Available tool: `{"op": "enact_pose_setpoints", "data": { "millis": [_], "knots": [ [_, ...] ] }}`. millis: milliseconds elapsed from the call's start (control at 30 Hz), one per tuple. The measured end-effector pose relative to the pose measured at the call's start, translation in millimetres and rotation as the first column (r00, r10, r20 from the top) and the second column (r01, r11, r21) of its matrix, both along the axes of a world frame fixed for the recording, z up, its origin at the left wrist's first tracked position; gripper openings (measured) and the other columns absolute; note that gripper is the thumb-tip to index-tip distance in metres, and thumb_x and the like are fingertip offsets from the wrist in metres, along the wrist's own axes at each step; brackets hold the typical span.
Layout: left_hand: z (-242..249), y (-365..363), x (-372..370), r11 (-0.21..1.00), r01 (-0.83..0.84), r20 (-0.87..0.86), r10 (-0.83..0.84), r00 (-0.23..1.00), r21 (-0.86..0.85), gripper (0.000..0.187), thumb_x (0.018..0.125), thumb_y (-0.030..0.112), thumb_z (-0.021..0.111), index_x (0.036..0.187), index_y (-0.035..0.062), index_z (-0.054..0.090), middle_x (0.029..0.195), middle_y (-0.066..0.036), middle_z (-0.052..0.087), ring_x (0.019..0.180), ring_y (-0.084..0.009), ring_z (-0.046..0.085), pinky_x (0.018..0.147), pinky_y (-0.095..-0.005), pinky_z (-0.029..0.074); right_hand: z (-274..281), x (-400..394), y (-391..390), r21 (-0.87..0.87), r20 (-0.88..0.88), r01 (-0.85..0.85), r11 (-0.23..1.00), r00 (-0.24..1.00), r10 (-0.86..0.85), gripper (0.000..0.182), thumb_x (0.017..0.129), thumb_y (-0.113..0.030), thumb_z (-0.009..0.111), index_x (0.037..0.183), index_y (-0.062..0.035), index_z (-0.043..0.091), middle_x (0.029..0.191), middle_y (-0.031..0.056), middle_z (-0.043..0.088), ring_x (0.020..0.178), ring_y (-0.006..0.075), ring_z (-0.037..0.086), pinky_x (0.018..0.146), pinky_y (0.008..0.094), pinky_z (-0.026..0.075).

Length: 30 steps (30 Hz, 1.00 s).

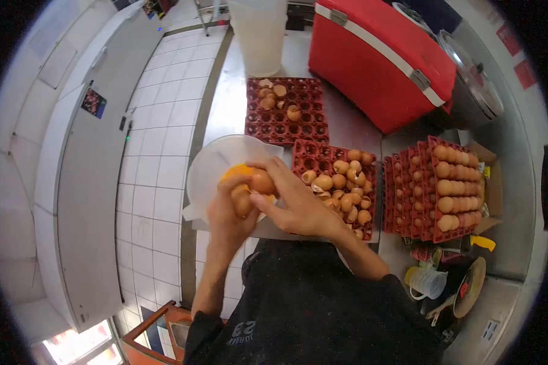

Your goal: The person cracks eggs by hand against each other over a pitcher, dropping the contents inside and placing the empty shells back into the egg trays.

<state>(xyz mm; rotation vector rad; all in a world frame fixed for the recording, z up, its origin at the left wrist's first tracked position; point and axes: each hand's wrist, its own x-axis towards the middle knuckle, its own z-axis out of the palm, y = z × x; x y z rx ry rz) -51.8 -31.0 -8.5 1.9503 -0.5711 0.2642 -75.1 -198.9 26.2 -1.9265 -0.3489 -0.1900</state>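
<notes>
Countertop is metal and pretty packed: big red cooler up at the far end, stacked egg trays off to the right. See-through pitcher sits by the left edge with orange yolk showing, near a red tray piled with cracked shells. Above the pitcher, left hand and right hand each curl around brown shell, can't tell if it's one egg.

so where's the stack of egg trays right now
In the head view, the stack of egg trays is on the right, just right of the tray of eggshells and, in the picture, below the red cooler.
</notes>
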Motion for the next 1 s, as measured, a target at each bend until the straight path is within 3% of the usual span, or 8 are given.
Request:
{"op": "enact_pose_setpoints", "data": {
  "millis": [200, 300, 467, 567, 667, 733, 800, 1000],
  "knots": [
    [-20.8, -61.3, -47.8, 0.982, 0.189, -0.076, -0.19, 0.979, -0.018, 0.05, 0.085, 0.009, 0.079, 0.13, 0.005, 0.056, 0.114, -0.017, 0.069, 0.1, -0.0324, 0.072, 0.084, -0.0387, 0.057, -42.3, -58.3, -80.9, -0.026, -0.258, 0.231, 0.972, 0.938, -0.23, 0.049, 0.093, -0.024, 0.063, 0.137, -0.007, 0.052, 0.127, 0.0179, 0.053, 0.118, 0.037, 0.055, 0.103, 0.0462, 0.044],
    [-23.8, -69.4, -59.9, 0.961, 0.272, -0.15, -0.277, 0.949, -0.054, 0.051, 0.086, 0.01, 0.077, 0.132, 0.0056, 0.054, 0.112, -0.016, 0.071, 0.099, -0.0311, 0.073, 0.083, -0.0377, 0.058, -84.9, -81.7, -116.9, -0.675, -0.025, 0.315, 0.668, 0.894, -0.447, 0.049, 0.092, -0.03, 0.064, 0.136, -0.0092, 0.057, 0.131, 0.0162, 0.056, 0.126, 0.0335, 0.051, 0.108, 0.0523, 0.037],
    [-30.9, -65.1, -64.3, 0.917, 0.398, -0.322, -0.386, 0.864, -0.031, 0.049, 0.089, 0.016, 0.077, 0.131, 0.0089, 0.053, 0.1, -0.016, 0.073, 0.092, -0.0332, 0.074, 0.078, -0.0412, 0.058, -133.2, -58.2, -173.4, -0.548, 0.003, 0.477, 0.687, 0.823, -0.568, 0.043, 0.092, -0.028, 0.065, 0.128, -0.0047, 0.062, 0.129, 0.0198, 0.059, 0.121, 0.0376, 0.056, 0.104, 0.0509, 0.042],
    [-25.4, -62.5, -63.9, 0.903, 0.428, -0.417, -0.379, 0.826, 0.026, 0.04, 0.092, 0.021, 0.073, 0.125, 0.0089, 0.053, 0.097, -0.02, 0.072, 0.092, -0.0406, 0.071, 0.076, -0.0452, 0.057, -148.1, -18.0, -204.3, -0.674, -0.035, 0.534, 0.511, 0.668, -0.743, 0.042, 0.094, -0.032, 0.064, 0.125, -0.0043, 0.064, 0.13, 0.0202, 0.059, 0.114, 0.0381, 0.058, 0.099, 0.0482, 0.046],
    [-27.1, -61.8, -66.8, 0.887, 0.462, -0.404, -0.426, 0.809, -0.01, 0.032, 0.096, 0.025, 0.067, 0.119, 0.0082, 0.053, 0.094, -0.023, 0.07, 0.089, -0.0477, 0.068, 0.074, -0.0504, 0.055, -144.4, 15.5, -212.8, -0.82, -0.111, 0.352, 0.451, 0.675, -0.729, 0.042, 0.091, -0.03, 0.069, 0.123, -0.0035, 0.065, 0.122, 0.0226, 0.063, 0.105, 0.0405, 0.064, 0.092, 0.0522, 0.051],
    [-28.8, -61.0, -71.1, 0.905, 0.425, -0.447, -0.38, 0.81, 0.001, 0.031, 0.096, 0.024, 0.065, 0.117, 0.0072, 0.051, 0.095, -0.026, 0.066, 0.088, -0.0498, 0.065, 0.075, -0.053, 0.052, -133.8, 34.4, -210.5, -0.921, -0.278, 0.026, 0.388, 0.653, -0.704, 0.048, 0.09, -0.031, 0.072, 0.126, -0.0022, 0.059, 0.121, 0.0237, 0.064, 0.112, 0.0426, 0.063, 0.09, 0.049, 0.052],
    [-39.1, -61.9, -70.1, 0.842, 0.539, -0.339, -0.506, 0.793, 0.006, 0.031, 0.097, 0.022, 0.063, 0.122, 0.0081, 0.05, 0.107, -0.026, 0.062, 0.096, -0.0471, 0.063, 0.081, -0.0522, 0.052, -182.7, 47.4, -238.5, -0.92, -0.22, 0.081, 0.384, 0.704, -0.675, 0.054, 0.087, -0.036, 0.076, 0.123, -0.0004, 0.057, 0.114, 0.0271, 0.065, 0.11, 0.0445, 0.064, 0.088, 0.0517, 0.053],
    [-35.9, -70.6, -63.2, 0.812, 0.583, -0.168, -0.577, 0.799, -0.018, 0.045, 0.099, 0.018, 0.061, 0.14, 0.0086, 0.048, 0.128, -0.021, 0.054, 0.111, -0.0411, 0.058, 0.094, -0.0474, 0.05, -165.8, 44.5, -235.3, -0.824, -0.242, 0.23, 0.517, 0.683, -0.689, 0.057, 0.085, -0.024, 0.076, 0.129, 0.0053, 0.055, 0.106, 0.026, 0.069, 0.094, 0.0453, 0.068, 0.083, 0.0501, 0.055]
  ]
}}
